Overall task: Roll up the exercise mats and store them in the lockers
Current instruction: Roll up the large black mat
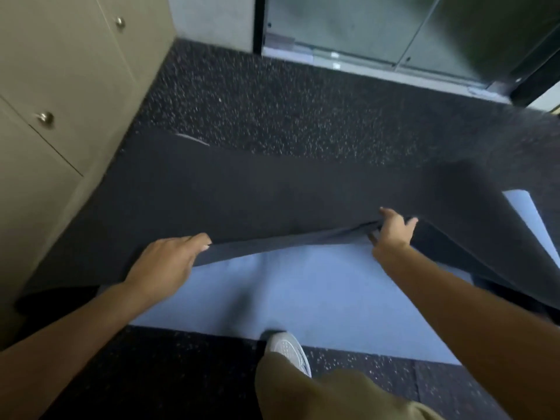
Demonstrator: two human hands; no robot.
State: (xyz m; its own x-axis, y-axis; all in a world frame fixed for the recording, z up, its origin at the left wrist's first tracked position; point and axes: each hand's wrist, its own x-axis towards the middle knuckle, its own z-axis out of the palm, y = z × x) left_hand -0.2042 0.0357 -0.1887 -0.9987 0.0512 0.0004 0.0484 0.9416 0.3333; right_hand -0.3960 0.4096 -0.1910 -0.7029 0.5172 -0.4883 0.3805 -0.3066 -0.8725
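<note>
dark mat edge: both hands have the near edge of the dark mat lifted up. The left hand grips it with fingers curled over the top, and the right hand pinches it further along, thumb on top, fingers underneath.
dark mat spread: it runs away from the hands, its far left corner just off the lockers, while the part past the right hand sags and hangs down.
blue mat: the blue mat lies flat under the lifted edge, below and between the two hands, and a sliver of it shows again beyond the right hand.
open room: there's bare speckled floor past the dark mat, up to the glass door.
near side: a white shoe stands on the blue mat's near edge, below the hands.
lockers: beige doors to the left of the left hand, all closed, with round metal knobs. Can't see what's inside.
</note>
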